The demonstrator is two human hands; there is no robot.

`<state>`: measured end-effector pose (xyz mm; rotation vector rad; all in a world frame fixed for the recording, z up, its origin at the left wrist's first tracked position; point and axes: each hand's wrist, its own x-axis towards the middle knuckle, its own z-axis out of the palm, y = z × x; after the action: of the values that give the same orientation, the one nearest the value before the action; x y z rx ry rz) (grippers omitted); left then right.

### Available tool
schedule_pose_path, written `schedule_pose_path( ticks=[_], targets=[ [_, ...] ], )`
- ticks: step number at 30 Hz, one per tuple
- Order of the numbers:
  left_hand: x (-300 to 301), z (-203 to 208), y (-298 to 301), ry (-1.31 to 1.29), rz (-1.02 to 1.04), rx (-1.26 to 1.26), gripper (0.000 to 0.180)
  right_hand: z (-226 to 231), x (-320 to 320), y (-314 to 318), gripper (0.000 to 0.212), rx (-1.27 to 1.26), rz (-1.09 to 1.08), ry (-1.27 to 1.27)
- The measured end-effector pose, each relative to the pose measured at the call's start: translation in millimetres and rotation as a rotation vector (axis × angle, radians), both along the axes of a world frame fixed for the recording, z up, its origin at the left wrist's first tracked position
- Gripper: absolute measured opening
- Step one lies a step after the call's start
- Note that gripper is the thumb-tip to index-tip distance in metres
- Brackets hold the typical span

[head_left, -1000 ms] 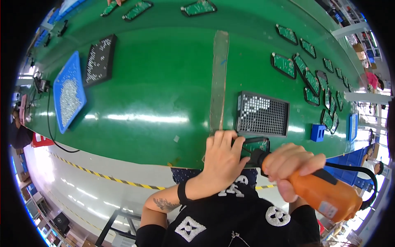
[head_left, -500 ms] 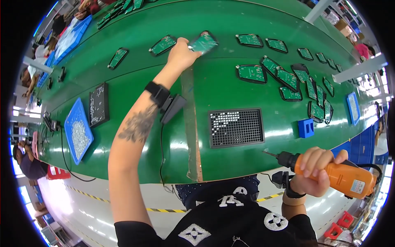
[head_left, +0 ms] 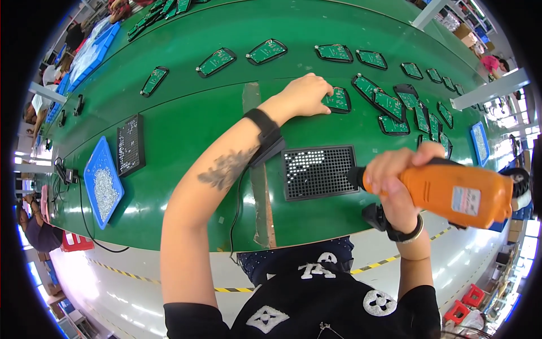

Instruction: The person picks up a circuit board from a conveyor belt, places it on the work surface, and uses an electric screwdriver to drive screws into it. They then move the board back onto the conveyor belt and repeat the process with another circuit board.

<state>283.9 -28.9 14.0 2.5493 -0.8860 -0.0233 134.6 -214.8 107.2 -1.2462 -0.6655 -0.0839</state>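
My left hand (head_left: 307,95) reaches across the bench, its fingers closed at the left end of a green circuit board (head_left: 339,100) in a dark frame, which lies flat; the fingertips partly cover that end. In my right hand (head_left: 395,175) is an orange electric screwdriver (head_left: 451,192), held level and pointing left. Its black nose is at the right edge of a black perforated tray (head_left: 333,183), and the bit cannot be made out. Small bright pieces, likely screws, fill holes at the tray's upper left.
Several framed boards (head_left: 389,104) lie piled at the right. Another row, including one board (head_left: 266,52), runs along the back. A blue tray (head_left: 104,183) of small shiny parts and a second black tray (head_left: 131,144) stand left. A metal post (head_left: 488,90) rises at right.
My left hand has let go of a board in the back row and moved right to another, nearer one. My right hand has brought the screwdriver up and left to the perforated tray.
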Motion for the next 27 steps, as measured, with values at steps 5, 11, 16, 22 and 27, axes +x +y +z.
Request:
schedule_pose_path(
  ticks=[5,11,16,22,27],
  targets=[
    [-96,45,50,-0.132,0.089,-0.082,0.034,-17,26,8,0.034,-0.021,-0.006,-0.057],
    [-253,64,49,0.169,0.053,-0.2,0.04,-21,35,15,0.03,0.005,-0.061,-0.025],
    [-287,10,20,0.087,0.24,-0.268,0.043,-26,34,23,0.03,-0.028,-0.076,-0.009],
    [-292,-1,5,0.036,0.409,-0.339,0.042,-29,35,23,0.03,-0.027,-0.04,-0.02],
    [-287,2,1,0.037,0.421,-0.348,0.039,-27,34,20,0.032,-0.055,-0.033,-0.021]
  ],
)
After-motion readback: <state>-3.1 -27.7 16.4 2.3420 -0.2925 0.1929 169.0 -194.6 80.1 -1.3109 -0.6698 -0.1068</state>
